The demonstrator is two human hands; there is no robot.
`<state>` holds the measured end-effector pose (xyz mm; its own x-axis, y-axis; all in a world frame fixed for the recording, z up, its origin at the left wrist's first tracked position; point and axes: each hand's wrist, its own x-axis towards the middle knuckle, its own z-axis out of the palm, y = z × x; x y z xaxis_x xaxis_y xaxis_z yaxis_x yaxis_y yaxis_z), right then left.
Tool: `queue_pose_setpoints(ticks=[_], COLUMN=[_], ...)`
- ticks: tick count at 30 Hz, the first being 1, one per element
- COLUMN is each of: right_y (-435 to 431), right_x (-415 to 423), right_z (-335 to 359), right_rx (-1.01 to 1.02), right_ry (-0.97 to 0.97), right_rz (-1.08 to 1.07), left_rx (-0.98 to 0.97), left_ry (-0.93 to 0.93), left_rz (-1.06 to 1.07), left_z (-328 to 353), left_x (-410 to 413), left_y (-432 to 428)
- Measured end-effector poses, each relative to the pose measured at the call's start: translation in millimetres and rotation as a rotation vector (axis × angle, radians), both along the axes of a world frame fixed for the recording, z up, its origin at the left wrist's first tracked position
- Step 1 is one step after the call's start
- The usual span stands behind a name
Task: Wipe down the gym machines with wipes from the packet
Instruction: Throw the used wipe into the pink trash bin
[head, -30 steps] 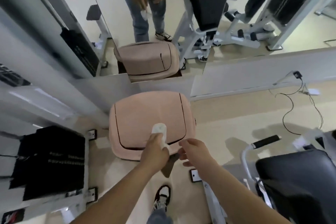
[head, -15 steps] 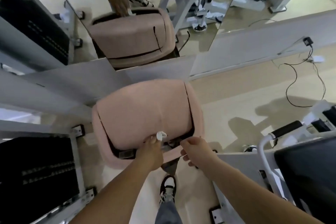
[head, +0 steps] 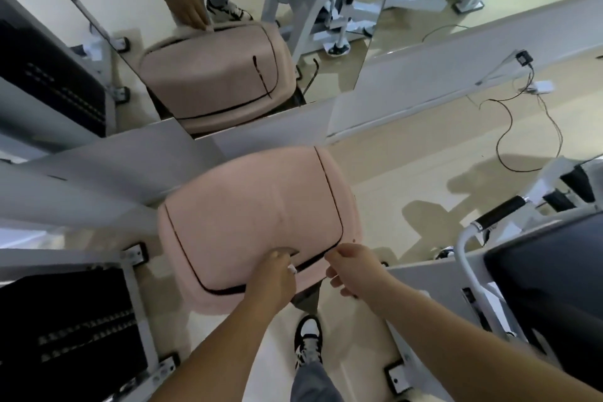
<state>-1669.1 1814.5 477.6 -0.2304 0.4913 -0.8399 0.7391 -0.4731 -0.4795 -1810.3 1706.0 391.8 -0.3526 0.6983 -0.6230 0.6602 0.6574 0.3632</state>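
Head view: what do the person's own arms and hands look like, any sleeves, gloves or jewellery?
Bare left forearm and right forearm, no sleeves in frame. No gloves, watch or visible rings on the left hand or right hand. Below: grey trousers, black-and-white shoe.

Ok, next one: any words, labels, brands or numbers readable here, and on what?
None can be read.
Weight stack, lower left: rows of pale marks, too blurred to read.
Second weight stack, upper left: pale marks, also blurred.
Pink bin: no text visible.
Wipe held in the left hand: only a white scrap shows, no print.
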Motion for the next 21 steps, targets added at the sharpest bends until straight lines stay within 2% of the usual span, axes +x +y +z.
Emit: queue_pose_setpoints(ticks=[4, 8, 11, 14, 17, 21], right_y=[1, -6, -27, -70, -130, -226], right_x=[29, 93, 165, 249, 328, 441], right_z=[39, 90, 127, 165, 202, 234], right_rx=[0.02, 0.128, 0.25, 0.319, 0.361, 0.488], right_ry=[0.039, 0.056, 0.011, -0.002, 0.096, 0.133], right_rz=[-0.115, -0.237, -0.305, -0.383, -0.467, -0.455], left_rx=[-0.004, 0.229, 0.326, 0.386, 0.391, 0.434], left_ry=[-0.04, -0.196, -0.286, -0.321, -0.382, -0.372], left_rz=[-0.074, -0.089, -0.098, -0.24, -0.377, -0.337], left_z=[46, 116, 172, 212, 245, 276], left_x=[39, 105, 162, 233, 322, 443], left_y=[25, 39, 28, 7, -28, -92])
